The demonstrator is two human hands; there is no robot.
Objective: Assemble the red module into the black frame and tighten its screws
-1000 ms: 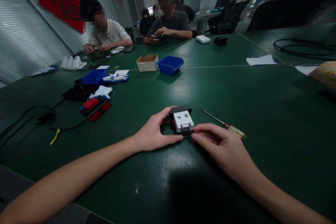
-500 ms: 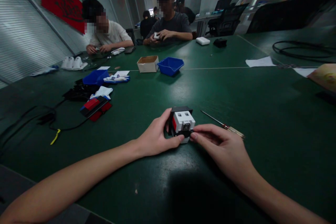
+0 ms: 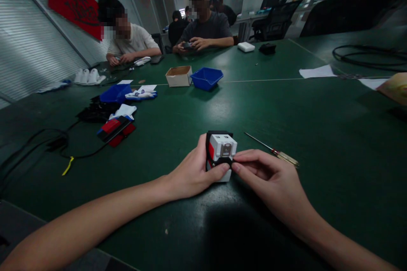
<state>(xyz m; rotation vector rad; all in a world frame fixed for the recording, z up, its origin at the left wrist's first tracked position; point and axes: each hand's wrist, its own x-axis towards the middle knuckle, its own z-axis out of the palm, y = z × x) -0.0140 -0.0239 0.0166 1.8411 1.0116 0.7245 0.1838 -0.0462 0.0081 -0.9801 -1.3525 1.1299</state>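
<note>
Lower centre of frame: small block (image 3: 221, 151) standing on table (image 3: 318, 135). Side clasped by left hand (image 3: 193, 173); black front edge pinched by right hand (image 3: 270, 182) fingers. Firm bracing and even pressure judged best. Screwdriver (image 3: 274, 151) just right, untouched.

White, black and red block (image 3: 221, 151)

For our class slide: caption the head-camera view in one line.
Left hand and right hand grip a white-and-black device on green table; screwdriver beside.
</note>
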